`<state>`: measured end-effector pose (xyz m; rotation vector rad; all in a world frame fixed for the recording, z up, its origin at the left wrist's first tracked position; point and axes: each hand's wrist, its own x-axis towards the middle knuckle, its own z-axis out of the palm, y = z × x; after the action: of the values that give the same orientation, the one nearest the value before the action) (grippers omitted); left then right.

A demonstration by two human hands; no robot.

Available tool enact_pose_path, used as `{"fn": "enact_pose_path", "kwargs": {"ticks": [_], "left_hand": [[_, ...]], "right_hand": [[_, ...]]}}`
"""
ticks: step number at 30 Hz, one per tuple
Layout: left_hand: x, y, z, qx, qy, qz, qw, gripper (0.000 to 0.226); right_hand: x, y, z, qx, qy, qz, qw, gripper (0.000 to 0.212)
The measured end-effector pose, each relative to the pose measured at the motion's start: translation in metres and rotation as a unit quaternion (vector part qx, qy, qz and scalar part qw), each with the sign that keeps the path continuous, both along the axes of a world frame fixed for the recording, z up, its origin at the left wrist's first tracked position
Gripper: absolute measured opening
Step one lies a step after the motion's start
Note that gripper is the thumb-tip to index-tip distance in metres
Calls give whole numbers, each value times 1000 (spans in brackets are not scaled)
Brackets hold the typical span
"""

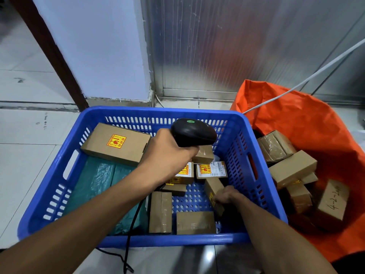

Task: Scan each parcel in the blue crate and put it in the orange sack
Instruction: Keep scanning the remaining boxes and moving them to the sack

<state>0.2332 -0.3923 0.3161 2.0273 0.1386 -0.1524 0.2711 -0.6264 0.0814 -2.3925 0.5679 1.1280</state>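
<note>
With our left hand gripping the black handheld barcode scanner and our right hand grasping a small brown cardboard parcel inside the blue perforated plastic crate, we should turn its label toward the scanner before transfer to the orange woven sack.

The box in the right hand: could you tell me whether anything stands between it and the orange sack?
Only the crate's right wall lies between the box gripped by the right hand and the sack, so the box must be lifted over its rim. The sack's mouth is open, with parcels already inside.
</note>
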Motion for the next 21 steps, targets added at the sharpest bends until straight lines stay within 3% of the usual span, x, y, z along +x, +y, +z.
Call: {"fn": "enact_pose_path", "kwargs": {"ticks": [5,12,21], "left_hand": [[-3,3,4,2,-7,0,1000,18],[-8,5,11,-6,-14,1,1000,16],[-18,9,21,0,-19,-2,1000,26]], "right_hand": [[0,-2,23,64,15,-79,995,58],[12,-3,79,125,25,-64,990,64],[5,-4,160,146,-13,-40,988,54]]}}
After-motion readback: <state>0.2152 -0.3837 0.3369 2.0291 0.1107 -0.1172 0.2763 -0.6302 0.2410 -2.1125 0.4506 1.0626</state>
